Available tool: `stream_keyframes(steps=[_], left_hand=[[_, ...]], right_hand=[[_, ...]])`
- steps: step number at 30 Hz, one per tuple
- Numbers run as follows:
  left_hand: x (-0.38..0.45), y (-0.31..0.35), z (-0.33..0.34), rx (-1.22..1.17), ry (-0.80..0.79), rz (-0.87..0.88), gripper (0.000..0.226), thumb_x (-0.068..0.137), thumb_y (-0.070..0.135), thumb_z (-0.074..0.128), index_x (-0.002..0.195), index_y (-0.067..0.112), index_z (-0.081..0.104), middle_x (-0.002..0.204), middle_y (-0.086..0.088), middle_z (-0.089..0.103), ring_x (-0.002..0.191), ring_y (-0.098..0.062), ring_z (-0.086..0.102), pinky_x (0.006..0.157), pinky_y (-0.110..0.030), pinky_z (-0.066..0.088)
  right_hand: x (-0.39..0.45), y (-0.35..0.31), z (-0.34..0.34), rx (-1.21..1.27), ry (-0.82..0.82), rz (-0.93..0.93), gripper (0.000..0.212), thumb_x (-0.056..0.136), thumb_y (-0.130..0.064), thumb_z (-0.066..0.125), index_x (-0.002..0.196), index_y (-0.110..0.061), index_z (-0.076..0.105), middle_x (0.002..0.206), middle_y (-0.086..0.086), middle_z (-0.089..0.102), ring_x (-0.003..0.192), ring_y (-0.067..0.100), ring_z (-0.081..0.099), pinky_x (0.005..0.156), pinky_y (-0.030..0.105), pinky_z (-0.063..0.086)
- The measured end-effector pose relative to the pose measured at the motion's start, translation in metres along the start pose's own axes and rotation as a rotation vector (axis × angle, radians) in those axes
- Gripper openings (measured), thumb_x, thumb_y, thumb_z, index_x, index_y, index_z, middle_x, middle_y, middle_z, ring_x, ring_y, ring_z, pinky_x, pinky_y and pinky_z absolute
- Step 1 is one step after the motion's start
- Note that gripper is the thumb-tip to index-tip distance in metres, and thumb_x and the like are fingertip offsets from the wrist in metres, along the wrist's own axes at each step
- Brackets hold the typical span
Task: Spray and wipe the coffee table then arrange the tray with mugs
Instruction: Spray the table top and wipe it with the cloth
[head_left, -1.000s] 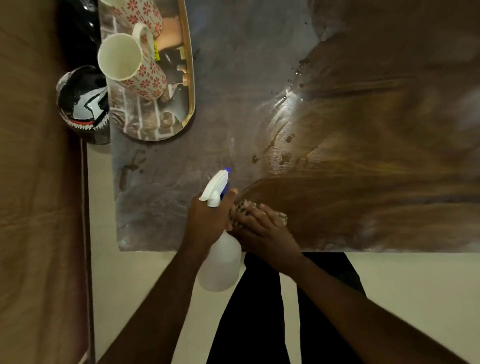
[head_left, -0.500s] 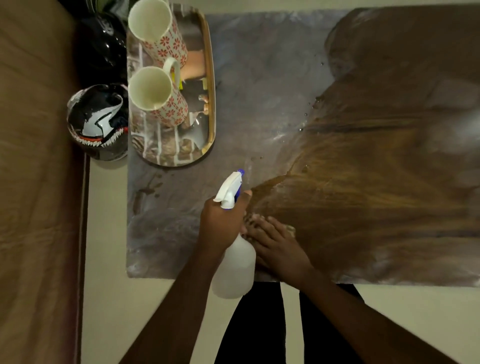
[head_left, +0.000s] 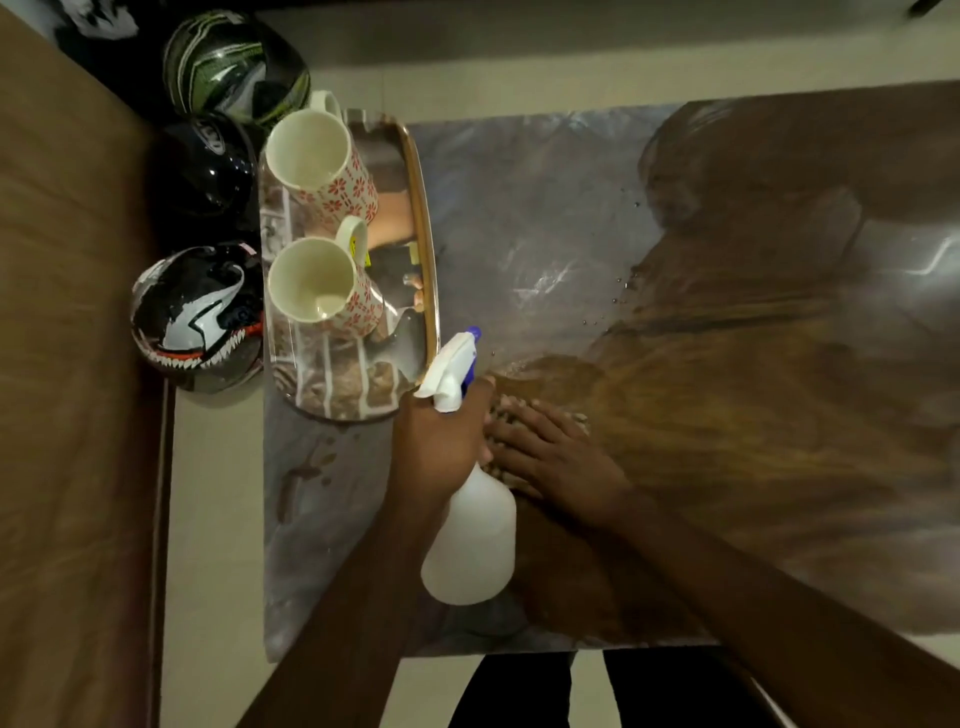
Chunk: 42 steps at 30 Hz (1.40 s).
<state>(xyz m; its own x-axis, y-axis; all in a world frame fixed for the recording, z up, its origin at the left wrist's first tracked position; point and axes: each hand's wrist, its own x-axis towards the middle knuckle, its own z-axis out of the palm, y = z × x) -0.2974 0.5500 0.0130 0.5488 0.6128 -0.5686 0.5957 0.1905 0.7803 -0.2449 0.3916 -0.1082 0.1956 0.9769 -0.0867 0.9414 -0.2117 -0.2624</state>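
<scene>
Farther left now, right hand (head_left: 553, 457) on cloth (head_left: 506, 410)

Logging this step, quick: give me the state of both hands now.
Left hand: closed around the spray bottle.
Right hand: open, flat, pressing a cloth onto the coffee table.

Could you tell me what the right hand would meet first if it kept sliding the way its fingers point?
Probably the left hand gripping the spray bottle; the right hand fingers already nearly touch it.
</scene>
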Motion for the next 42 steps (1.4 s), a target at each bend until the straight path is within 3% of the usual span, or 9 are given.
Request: stream_keyframes(steps=[3, 7, 10, 13, 21, 29, 33, 37, 42], left_hand=[[0.011, 0.012, 0.005, -0.028, -0.029, -0.040, 0.012, 0.088, 0.031, 0.067, 0.078, 0.038, 0.065, 0.069, -0.007, 0.069, 0.045, -0.019, 0.053, 0.053, -0.030, 0.045], [0.032, 0.018, 0.022, -0.025, -0.049, -0.026, 0.010, 0.089, 0.030, 0.066, 0.079, 0.032, 0.067, 0.065, -0.004, 0.068, 0.043, -0.019, 0.053, 0.050, -0.029, 0.043], [0.044, 0.027, 0.034, 0.013, -0.005, -0.004, 0.017, 0.089, 0.026, 0.065, 0.099, 0.013, 0.068, 0.055, -0.002, 0.060, 0.039, -0.015, 0.051, 0.046, -0.026, 0.045], [0.053, 0.042, 0.041, 0.020, -0.038, 0.041, 0.015, 0.090, 0.024, 0.065, 0.104, 0.022, 0.069, 0.070, 0.005, 0.068, 0.051, -0.004, 0.062, 0.051, -0.016, 0.048], [0.085, 0.069, 0.050, -0.005, -0.017, -0.041, 0.007, 0.089, 0.028, 0.065, 0.085, 0.023, 0.066, 0.062, -0.004, 0.066, 0.038, -0.015, 0.050, 0.044, -0.026, 0.043], [0.112, 0.092, 0.059, 0.099, 0.070, -0.022, 0.020, 0.088, 0.028, 0.064, 0.074, 0.014, 0.062, 0.055, -0.008, 0.060, 0.037, -0.015, 0.050, 0.046, -0.025, 0.044], [0.124, 0.107, 0.055, 0.096, 0.003, -0.027, 0.021, 0.092, 0.034, 0.062, 0.093, 0.014, 0.068, 0.070, -0.008, 0.070, 0.037, -0.014, 0.051, 0.040, -0.021, 0.043], [0.138, 0.127, 0.060, 0.102, 0.042, 0.025, 0.028, 0.091, 0.028, 0.062, 0.075, 0.005, 0.066, 0.059, -0.011, 0.061, 0.033, -0.012, 0.048, 0.039, -0.022, 0.042], [0.150, 0.146, 0.077, 0.153, -0.055, 0.081, 0.015, 0.089, 0.034, 0.064, 0.080, 0.023, 0.069, 0.068, -0.011, 0.071, 0.042, -0.019, 0.054, 0.051, -0.031, 0.049]], right_hand=[[-0.011, 0.049, -0.013, 0.023, 0.093, 0.357, 0.060, 0.087, -0.031, 0.062, 0.141, -0.026, 0.037, 0.150, 0.004, 0.037, 0.142, 0.028, 0.024, 0.115, 0.048, 0.018], [0.066, 0.068, -0.026, 0.105, 0.282, 0.806, 0.054, 0.088, -0.036, 0.046, 0.141, -0.024, 0.040, 0.150, 0.005, 0.037, 0.141, 0.031, 0.024, 0.115, 0.050, 0.018], [0.093, 0.046, -0.016, 0.146, 0.290, 0.573, 0.051, 0.090, -0.035, 0.043, 0.138, -0.017, 0.043, 0.146, 0.008, 0.042, 0.139, 0.032, 0.028, 0.116, 0.049, 0.018], [0.050, 0.048, -0.019, 0.082, 0.176, 0.209, 0.048, 0.091, -0.033, 0.052, 0.136, -0.019, 0.044, 0.143, 0.006, 0.046, 0.138, 0.029, 0.031, 0.115, 0.048, 0.022], [0.078, 0.166, -0.053, 0.061, 0.287, 0.907, 0.055, 0.087, -0.037, 0.038, 0.140, -0.022, 0.039, 0.147, 0.006, 0.039, 0.141, 0.032, 0.024, 0.113, 0.051, 0.022], [0.082, 0.151, -0.043, 0.035, 0.165, 0.152, 0.053, 0.086, -0.037, 0.052, 0.137, -0.026, 0.041, 0.144, 0.000, 0.045, 0.138, 0.027, 0.032, 0.113, 0.045, 0.021], [0.063, 0.207, -0.061, 0.049, 0.219, 0.537, 0.051, 0.090, -0.042, 0.039, 0.138, -0.027, 0.041, 0.145, 0.003, 0.043, 0.137, 0.028, 0.031, 0.113, 0.044, 0.019], [0.138, 0.208, -0.067, 0.123, 0.356, 0.877, 0.051, 0.089, -0.038, 0.041, 0.138, -0.022, 0.044, 0.145, 0.005, 0.042, 0.139, 0.031, 0.027, 0.113, 0.049, 0.021], [0.179, 0.174, -0.054, 0.161, 0.264, 0.394, 0.050, 0.087, -0.035, 0.044, 0.131, -0.013, 0.053, 0.138, 0.011, 0.051, 0.134, 0.032, 0.037, 0.112, 0.044, 0.022]])
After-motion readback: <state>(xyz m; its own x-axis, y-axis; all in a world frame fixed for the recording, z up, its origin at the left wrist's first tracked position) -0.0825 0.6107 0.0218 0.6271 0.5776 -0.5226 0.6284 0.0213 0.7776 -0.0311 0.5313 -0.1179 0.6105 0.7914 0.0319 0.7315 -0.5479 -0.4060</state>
